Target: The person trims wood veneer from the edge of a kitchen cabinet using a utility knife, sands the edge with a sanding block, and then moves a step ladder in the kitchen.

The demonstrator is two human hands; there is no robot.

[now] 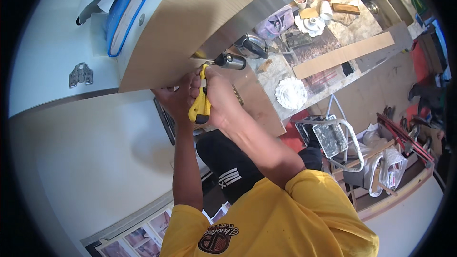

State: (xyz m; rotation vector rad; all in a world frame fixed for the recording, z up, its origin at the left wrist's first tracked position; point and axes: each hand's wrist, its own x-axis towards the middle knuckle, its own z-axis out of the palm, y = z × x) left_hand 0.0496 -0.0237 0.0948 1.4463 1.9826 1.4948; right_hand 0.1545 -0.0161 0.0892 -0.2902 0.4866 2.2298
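A yellow utility knife [199, 106] with a black end is gripped in my right hand [220, 93]. It stands nearly upright, its upper end close to the lower edge of a light wood-faced panel [166, 31]. My left hand [172, 99] is raised just left of the knife, against that same edge. The panel and my right hand partly cover its fingers, so its grip is unclear. The knife's blade cannot be made out. Just beyond my right hand lies a silver cylinder with a black end [233, 61].
A metal kettle [251, 46] stands on the cluttered counter [350, 28], along with a wooden strip [345, 54] and a white frilled object [291, 93]. A step stool [331, 135] is at right. A blue book [124, 16] and a metal hinge plate [81, 75] are at upper left.
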